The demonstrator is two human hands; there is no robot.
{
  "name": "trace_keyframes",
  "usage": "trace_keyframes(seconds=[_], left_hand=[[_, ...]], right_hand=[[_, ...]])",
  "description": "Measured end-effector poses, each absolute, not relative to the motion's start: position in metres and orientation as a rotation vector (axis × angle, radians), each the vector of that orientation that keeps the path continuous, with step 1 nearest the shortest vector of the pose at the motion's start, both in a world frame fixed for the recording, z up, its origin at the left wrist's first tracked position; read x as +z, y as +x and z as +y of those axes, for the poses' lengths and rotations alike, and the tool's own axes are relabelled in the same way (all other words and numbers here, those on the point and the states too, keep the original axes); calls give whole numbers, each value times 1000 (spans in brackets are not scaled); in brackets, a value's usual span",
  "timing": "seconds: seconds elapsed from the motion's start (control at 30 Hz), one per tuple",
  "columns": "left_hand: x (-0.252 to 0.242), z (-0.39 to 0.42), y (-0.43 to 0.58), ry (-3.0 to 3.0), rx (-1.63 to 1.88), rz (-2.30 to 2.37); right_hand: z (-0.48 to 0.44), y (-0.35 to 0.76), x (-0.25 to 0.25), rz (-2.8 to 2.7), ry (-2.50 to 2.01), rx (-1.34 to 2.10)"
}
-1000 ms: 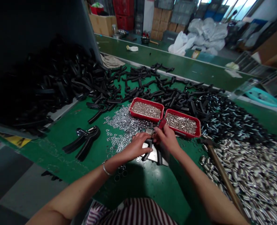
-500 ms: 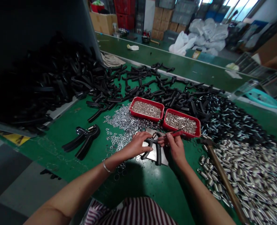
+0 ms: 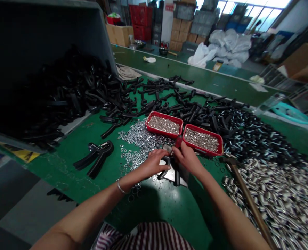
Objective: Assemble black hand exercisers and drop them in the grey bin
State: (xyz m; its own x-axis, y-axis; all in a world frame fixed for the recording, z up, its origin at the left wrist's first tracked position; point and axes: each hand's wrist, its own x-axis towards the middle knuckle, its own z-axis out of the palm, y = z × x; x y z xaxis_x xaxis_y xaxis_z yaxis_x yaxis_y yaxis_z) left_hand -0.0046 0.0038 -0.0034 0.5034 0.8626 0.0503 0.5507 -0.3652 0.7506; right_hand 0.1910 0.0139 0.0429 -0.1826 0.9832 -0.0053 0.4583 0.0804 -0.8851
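My left hand (image 3: 156, 162) is closed on a black hand grip strengthener (image 3: 177, 176), steadying it on a small metal plate (image 3: 169, 174). My right hand (image 3: 187, 159) holds a red-handled tool (image 3: 178, 141), probably a screwdriver, nearly upright over the top of the grip. Its tip is hidden by my fingers. Off to the left on the green table lies another hand grip strengthener (image 3: 98, 158) with a spring at its top. Just beyond my hands stand two red trays, one of tiny metal parts (image 3: 154, 130) and one of small pins (image 3: 205, 152).
Loose metal nuts or rings (image 3: 133, 152) spread left of the plate. A hammer (image 3: 248, 194) lies at the right beside a heap of silver cylinders (image 3: 279, 198). Black handle parts (image 3: 159, 86) cover the far side and fill a grey bin (image 3: 109, 45) at the left.
My right hand has moved left over the grip, and the red-handled tool has swung from lying slanted to nearly upright. My left hand stays on the grip. The view has shifted slightly.
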Motion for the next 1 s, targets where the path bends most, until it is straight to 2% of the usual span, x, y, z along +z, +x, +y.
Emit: trace_keyframes(seconds=[0.1,0.23,0.33,0.6,0.9,1.0], left_hand=[[-4,2,-4,2070,574,1180],[-3,3,-5,2075,579,1188],[-1,3,-5,2077,555,1179],[5,-40,2,2370,557,1543],[-5,-52,12,2655,449,1555],[-5,-50,13,2644,456,1589]], right_hand=[[25,206,42,-1297,-1211,1369],[13,232,29,-880,-1071,1425],[-5,239,19,-894,-1118,1477],[-25,209,11,-1110,-1185,1173],[-25,203,0,-1198,-1312,1022],[-29,200,4,-1291,-1414,880]])
